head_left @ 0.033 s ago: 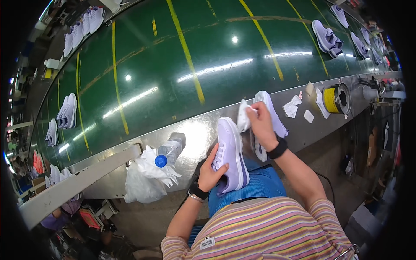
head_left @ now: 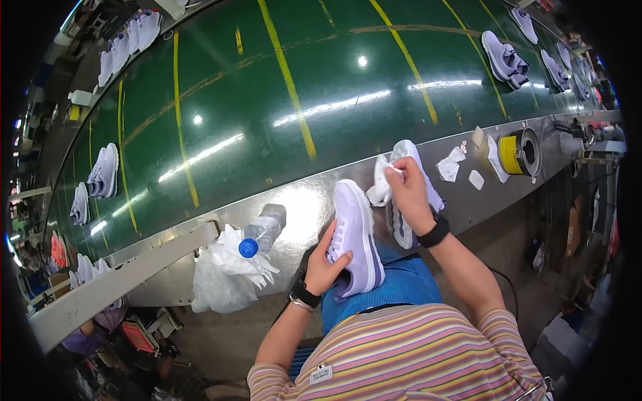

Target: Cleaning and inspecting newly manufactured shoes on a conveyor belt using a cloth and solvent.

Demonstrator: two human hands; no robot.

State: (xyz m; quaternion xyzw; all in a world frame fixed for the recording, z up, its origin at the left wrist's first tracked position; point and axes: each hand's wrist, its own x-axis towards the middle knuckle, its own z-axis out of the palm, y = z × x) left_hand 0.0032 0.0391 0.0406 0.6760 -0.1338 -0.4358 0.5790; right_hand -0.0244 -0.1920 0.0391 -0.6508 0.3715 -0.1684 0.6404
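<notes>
My left hand (head_left: 326, 259) grips a lilac sneaker (head_left: 356, 227) by its side, toe pointing away from me, heel over my blue lap. My right hand (head_left: 409, 192) holds a crumpled white cloth (head_left: 380, 186) just right of that sneaker's toe. Under my right hand a second lilac sneaker (head_left: 403, 232) lies on the metal ledge (head_left: 304, 200), partly hidden by the hand and wrist. Both wrists carry black bands.
A clear water bottle with a blue cap (head_left: 262, 230) and a white plastic bag (head_left: 221, 273) lie left on the ledge. A yellow tape roll (head_left: 516, 154) and paper scraps (head_left: 449, 166) sit right. The green conveyor belt (head_left: 301, 87) carries sneaker pairs (head_left: 505, 59) (head_left: 103, 172).
</notes>
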